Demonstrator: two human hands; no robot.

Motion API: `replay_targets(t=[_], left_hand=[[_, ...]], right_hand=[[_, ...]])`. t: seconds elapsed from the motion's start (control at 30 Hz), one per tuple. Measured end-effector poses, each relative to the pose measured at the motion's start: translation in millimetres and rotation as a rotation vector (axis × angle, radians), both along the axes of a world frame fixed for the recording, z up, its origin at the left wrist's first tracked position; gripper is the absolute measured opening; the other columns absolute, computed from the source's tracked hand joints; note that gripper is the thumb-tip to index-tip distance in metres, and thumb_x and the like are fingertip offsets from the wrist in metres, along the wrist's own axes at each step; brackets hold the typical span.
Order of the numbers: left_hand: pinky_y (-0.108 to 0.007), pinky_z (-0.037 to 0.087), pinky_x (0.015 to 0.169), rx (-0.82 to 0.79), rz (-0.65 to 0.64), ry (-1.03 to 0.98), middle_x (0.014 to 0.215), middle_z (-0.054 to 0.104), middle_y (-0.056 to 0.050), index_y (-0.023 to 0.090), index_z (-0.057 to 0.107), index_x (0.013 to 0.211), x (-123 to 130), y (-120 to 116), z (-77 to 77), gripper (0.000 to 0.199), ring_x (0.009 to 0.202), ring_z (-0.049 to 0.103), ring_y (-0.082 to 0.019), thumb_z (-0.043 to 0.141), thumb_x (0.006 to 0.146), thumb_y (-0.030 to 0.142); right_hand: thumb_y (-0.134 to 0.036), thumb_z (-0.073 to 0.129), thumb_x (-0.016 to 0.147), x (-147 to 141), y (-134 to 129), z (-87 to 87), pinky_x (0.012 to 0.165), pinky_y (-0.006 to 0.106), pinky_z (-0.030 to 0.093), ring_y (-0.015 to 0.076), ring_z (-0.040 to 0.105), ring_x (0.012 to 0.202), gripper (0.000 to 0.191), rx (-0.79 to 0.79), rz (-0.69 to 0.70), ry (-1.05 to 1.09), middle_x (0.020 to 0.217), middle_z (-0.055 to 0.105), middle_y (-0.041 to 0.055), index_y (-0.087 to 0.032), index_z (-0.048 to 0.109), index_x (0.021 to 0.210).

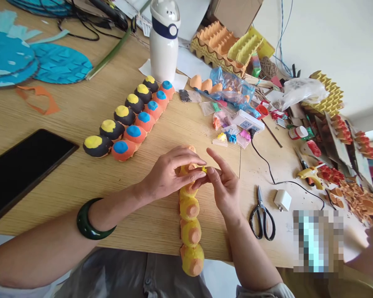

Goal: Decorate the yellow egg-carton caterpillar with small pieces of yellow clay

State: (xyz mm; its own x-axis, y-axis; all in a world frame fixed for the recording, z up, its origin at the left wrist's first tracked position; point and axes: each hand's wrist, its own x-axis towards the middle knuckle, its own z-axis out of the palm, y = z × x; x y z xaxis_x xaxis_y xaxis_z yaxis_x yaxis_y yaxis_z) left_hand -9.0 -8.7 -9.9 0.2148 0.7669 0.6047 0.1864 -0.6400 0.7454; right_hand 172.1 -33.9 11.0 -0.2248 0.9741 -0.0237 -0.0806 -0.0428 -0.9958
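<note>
My left hand (pixel 170 171) and my right hand (pixel 225 188) meet over the table. Between their fingertips is a small piece of yellow modelling clay (pixel 204 169). The left thumb and fingers close on it from one side; the right thumb and a finger pinch it from the other, with the right index finger pointing outward. Beneath them lies a strip of egg-carton cups (pixel 190 225), mostly coated in yellow clay with bare orange tops. Its near end reaches past the table edge, and my hands hide part of its far half.
Left of my hands lie a black-and-yellow cup strip (pixel 122 114) and an orange-and-blue one (pixel 144 120), with a dark tablet (pixel 27 169) beyond. Scissors (pixel 261 217), a white charger (pixel 282 200) and a power strip (pixel 248 121) lie rightward. A white bottle (pixel 163 54) stands behind; another person sits at right.
</note>
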Motion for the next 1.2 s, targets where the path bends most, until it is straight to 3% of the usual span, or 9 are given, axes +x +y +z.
replay_targets(t=[0.1,0.23,0.5,0.67,0.8,1.07,1.2], left_hand=[[-0.031,0.058,0.088,0.026,0.015,-0.013,0.087,0.079,-0.004,0.019,0.076,0.094,1,1,-1.3,0.001,0.089,0.071,-0.018,0.074,0.093,0.02],[-0.029,0.057,0.085,0.02,0.051,-0.033,0.082,0.077,-0.002,0.02,0.076,0.087,0,1,1.9,0.006,0.083,0.071,-0.016,0.075,0.093,0.02],[-0.028,0.057,0.08,-0.156,0.061,-0.04,0.081,0.078,-0.002,0.021,0.077,0.083,-4,-1,8.9,0.018,0.08,0.072,-0.016,0.071,0.097,0.032],[-0.029,0.057,0.081,-0.228,0.03,-0.07,0.082,0.078,-0.002,0.022,0.077,0.082,-5,0,8.8,0.02,0.081,0.071,-0.017,0.078,0.091,0.039],[-0.03,0.057,0.085,-0.217,0.048,-0.079,0.09,0.08,-0.003,0.021,0.079,0.092,-5,0,7.8,0.017,0.086,0.073,-0.018,0.081,0.089,0.038],[-0.027,0.057,0.081,-0.112,0.044,-0.031,0.082,0.078,-0.001,0.021,0.077,0.085,-3,-1,3.8,0.008,0.082,0.072,-0.016,0.081,0.089,0.026],[-0.029,0.056,0.082,-0.091,0.05,0.006,0.082,0.078,-0.001,0.022,0.076,0.085,-4,1,2.6,0.007,0.082,0.071,-0.017,0.081,0.089,0.025]], right_hand=[[-0.04,0.063,0.102,0,-1,-0.7,0.067,0.037,0.066,0.0183,0.077,0.061,0.047,-0.014,0.022,0.009,0.074,0.079,-0.0027,-0.027,0.056,0.147],[-0.045,0.059,0.104,0,0,-4.4,0.067,0.035,0.066,0.0175,0.076,0.062,0.04,-0.02,-0.006,0.009,0.072,0.078,-0.0014,-0.026,0.064,0.139],[-0.028,0.076,0.094,-2,-2,-3.1,0.067,0.03,0.067,0.015,0.075,0.078,0.021,0.182,-0.08,-0.075,0.099,0.076,0.0004,-0.032,0.077,0.114],[-0.031,0.076,0.093,-3,-1,-1.4,0.063,0.03,0.065,0.0141,0.073,0.068,0.007,0.142,-0.125,-0.056,0.092,0.075,0.0003,-0.028,0.078,0.1],[-0.035,0.076,0.093,-2,1,-1.0,0.062,0.03,0.064,0.0123,0.071,0.058,0.01,0.084,-0.135,-0.027,0.084,0.076,-0.0006,-0.026,0.076,0.099],[-0.035,0.076,0.093,-3,1,-3.4,0.062,0.03,0.065,0.014,0.072,0.065,0.011,0.124,-0.131,-0.084,0.09,0.076,0.0006,-0.026,0.077,0.098],[-0.035,0.072,0.096,-1,-1,-3.4,0.063,0.031,0.066,0.0139,0.07,0.068,0.01,0.181,-0.204,-0.134,0.09,0.073,0.0009,-0.027,0.076,0.101]])
